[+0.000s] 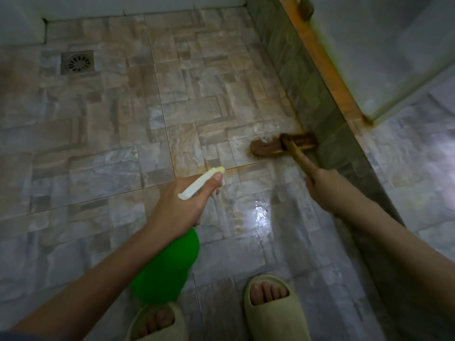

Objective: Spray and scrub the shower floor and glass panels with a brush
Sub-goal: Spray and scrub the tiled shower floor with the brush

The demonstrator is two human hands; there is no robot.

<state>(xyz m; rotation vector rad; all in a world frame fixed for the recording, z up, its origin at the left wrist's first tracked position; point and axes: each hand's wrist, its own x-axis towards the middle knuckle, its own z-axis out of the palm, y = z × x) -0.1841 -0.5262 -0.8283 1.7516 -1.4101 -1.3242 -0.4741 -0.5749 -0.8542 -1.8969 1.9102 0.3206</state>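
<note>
Against the foot of the tiled curb (320, 107), I had the brush (283, 146) set bristles-down on the wet shower floor (98, 143), one end of its head up against the curb's face. My right grip (327, 190) was clenched round the wooden handle, forefinger laid along it. My left grip (179, 205), farther from the curb, was grasping the green spray bottle (167, 267) by its neck, thumb along the pale sprayer head. The glass panel (369, 45) stood on top of the curb. The floor drain (77, 62) lay well away from the curb.
</note>
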